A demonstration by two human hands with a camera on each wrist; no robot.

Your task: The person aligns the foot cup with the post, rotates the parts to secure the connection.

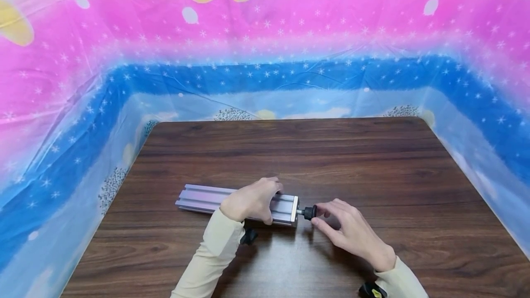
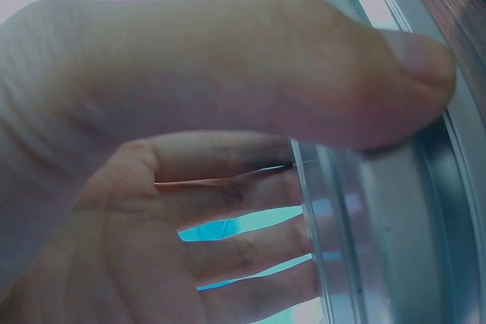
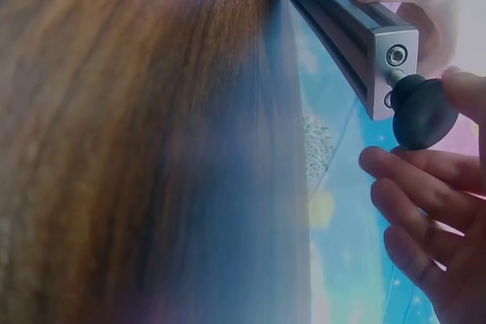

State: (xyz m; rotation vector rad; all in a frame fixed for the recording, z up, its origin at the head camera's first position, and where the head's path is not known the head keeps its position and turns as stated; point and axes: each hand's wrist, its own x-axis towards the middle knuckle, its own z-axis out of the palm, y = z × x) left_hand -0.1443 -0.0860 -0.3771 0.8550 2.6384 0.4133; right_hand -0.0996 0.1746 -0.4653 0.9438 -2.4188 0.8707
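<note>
A silver aluminium extrusion (image 1: 203,198) with long slots lies on the table, its right end closed by an end plate (image 1: 294,210). My left hand (image 1: 253,200) grips it near that end, thumb (image 2: 357,73) on the near side and fingers across the far side. From the end plate sticks a threaded stud with a round black levelling foot (image 3: 422,117). My right hand (image 1: 352,229) pinches this foot between thumb and index finger, while the other fingers (image 3: 402,195) lie loosely below it. A socket-head screw (image 3: 396,55) sits in the plate beside the stud.
The dark wood-grain table (image 1: 290,151) extends around the hands. A pink and blue printed cloth (image 1: 269,40) hangs behind and along both sides of it. Black wrist straps (image 1: 248,236) show at both sleeves.
</note>
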